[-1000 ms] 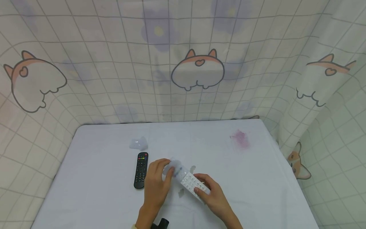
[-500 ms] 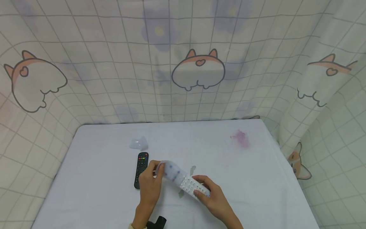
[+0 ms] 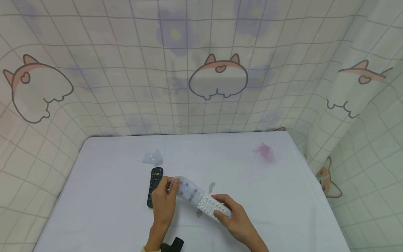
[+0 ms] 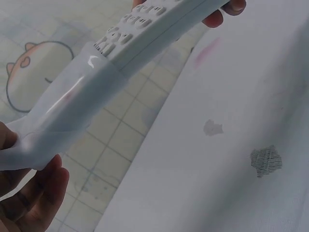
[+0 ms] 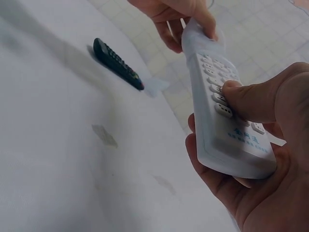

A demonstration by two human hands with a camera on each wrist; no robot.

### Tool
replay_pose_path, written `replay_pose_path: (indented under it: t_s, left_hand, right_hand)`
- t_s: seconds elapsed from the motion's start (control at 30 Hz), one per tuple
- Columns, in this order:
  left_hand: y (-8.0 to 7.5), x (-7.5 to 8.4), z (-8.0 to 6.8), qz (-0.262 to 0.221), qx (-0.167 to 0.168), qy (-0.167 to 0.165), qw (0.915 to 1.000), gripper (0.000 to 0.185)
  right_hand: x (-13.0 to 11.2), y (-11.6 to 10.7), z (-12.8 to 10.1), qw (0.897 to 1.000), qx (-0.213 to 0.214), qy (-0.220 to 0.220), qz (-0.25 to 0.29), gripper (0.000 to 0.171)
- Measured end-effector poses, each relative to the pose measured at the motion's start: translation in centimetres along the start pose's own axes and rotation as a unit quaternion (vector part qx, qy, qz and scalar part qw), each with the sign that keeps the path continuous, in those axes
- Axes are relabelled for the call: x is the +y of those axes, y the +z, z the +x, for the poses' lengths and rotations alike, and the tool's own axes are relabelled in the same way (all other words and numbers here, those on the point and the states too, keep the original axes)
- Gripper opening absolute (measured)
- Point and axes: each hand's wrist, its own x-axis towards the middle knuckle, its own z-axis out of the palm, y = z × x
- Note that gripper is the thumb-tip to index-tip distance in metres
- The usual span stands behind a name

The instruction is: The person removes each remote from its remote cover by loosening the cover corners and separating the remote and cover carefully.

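Note:
A white remote control (image 3: 214, 207) with raised buttons is held off the table, tilted. Its far end sits inside a translucent, soft remote cover (image 3: 189, 191) with small blue spots. My left hand (image 3: 164, 203) pinches the loose end of this cover between thumb and fingers. In the right wrist view, my right hand (image 5: 270, 125) grips the remote's bare near end, thumb on the buttons and fingers beneath. The left wrist view has the cover (image 4: 72, 104) reaching well past the remote's end, where the buttons disappear into its mouth.
A black remote control (image 3: 155, 185) lies just left of my left hand. Behind it is a crumpled translucent piece (image 3: 153, 158). The white table (image 3: 104, 196) bears grey marks and a pink stain (image 3: 265, 153). A black object (image 3: 173, 245) sits by my left wrist.
My left hand has shifted left, drawing the cover's loose end out straighter, with its spots now showing. The right hand has stayed nearly still on the remote.

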Motion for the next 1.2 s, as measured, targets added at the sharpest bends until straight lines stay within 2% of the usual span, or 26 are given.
replay_pose_path:
  t_s: [0.17, 0.47, 0.77, 1.2]
  left_hand:
    - [0.09, 0.08, 0.01, -0.005, 0.005, -0.016, 0.9998, 0.007]
    - [0.12, 0.17, 0.08, -0.019, 0.01, -0.014, 0.9997, 0.007]
    - [-0.03, 0.31, 0.17, -0.028, 0.004, -0.027, 0.9992, 0.007]
    - [0.03, -0.02, 0.21, -0.028, 0.008, -0.015, 0.9995, 0.006]
  right_hand:
    - [-0.11, -0.19, -0.13, 1.0, -0.003, -0.004, 0.0, 0.044]
    - [-0.22, -0.55, -0.39, 1.0, -0.007, -0.007, 0.0, 0.044]
    - [-0.06, -0.52, -0.36, 1.0, -0.008, -0.006, 0.0, 0.045]
    - [0.46, -0.41, -0.39, 1.0, -0.008, -0.008, 0.006, 0.045]
